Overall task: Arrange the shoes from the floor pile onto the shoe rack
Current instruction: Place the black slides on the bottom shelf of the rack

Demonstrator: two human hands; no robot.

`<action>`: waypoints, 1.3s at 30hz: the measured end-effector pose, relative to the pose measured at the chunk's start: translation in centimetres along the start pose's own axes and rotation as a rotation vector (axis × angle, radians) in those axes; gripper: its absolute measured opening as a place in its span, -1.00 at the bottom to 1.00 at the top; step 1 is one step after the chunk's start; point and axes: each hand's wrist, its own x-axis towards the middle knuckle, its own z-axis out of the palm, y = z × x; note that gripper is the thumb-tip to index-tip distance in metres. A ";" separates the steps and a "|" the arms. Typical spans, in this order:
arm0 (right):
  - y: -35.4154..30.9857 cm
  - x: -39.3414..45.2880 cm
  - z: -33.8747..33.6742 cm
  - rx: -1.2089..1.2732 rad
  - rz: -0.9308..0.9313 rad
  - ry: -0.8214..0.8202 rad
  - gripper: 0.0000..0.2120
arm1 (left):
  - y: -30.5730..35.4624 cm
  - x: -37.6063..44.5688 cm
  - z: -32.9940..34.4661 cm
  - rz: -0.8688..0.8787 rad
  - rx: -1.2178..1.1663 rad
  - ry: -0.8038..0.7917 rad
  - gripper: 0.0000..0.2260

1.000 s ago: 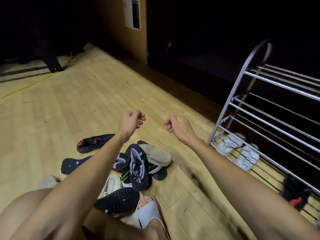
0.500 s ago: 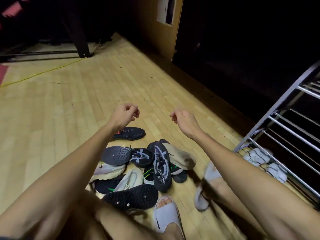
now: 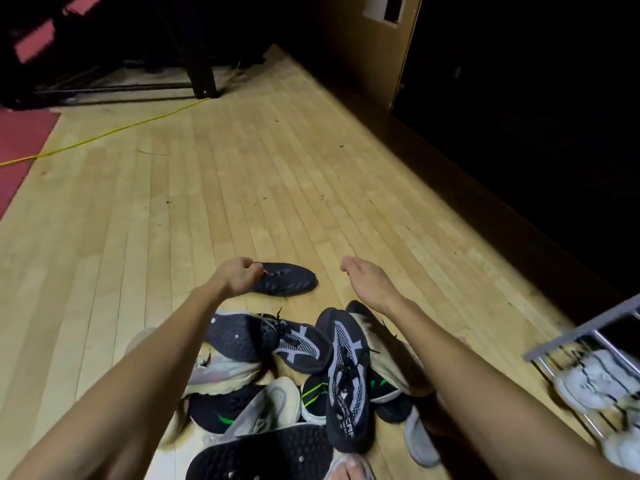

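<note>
Both forearms are bare from the bottom edge of the view up to the wrists; no sleeve, watch, band or ring shows on either one. The left hand (image 3: 239,278), at about 10 o'clock from the middle of the shoe pile, wears no glove. The right hand (image 3: 365,277), at about 1 o'clock from the same pile, is also ungloved. At 6 o'clock, at the very bottom edge, bare toes (image 3: 351,471) show in an open-toed pale grey slide. The rest of the body lies outside the view.
</note>
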 end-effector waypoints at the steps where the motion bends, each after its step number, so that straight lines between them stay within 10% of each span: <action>1: 0.8 0.8 0.4 0.001 0.013 -0.010 -0.50 | -0.6 1.0 0.6 -0.012 0.021 -0.001 -0.74; 20: 11.0 9.3 5.7 -0.012 0.099 -0.018 -0.55 | -7.8 11.7 9.9 -0.098 0.722 -0.233 -0.65; 39: 7.9 1.0 -1.8 0.082 0.069 0.101 -0.55 | 4.8 2.3 7.6 0.337 0.331 0.334 -0.71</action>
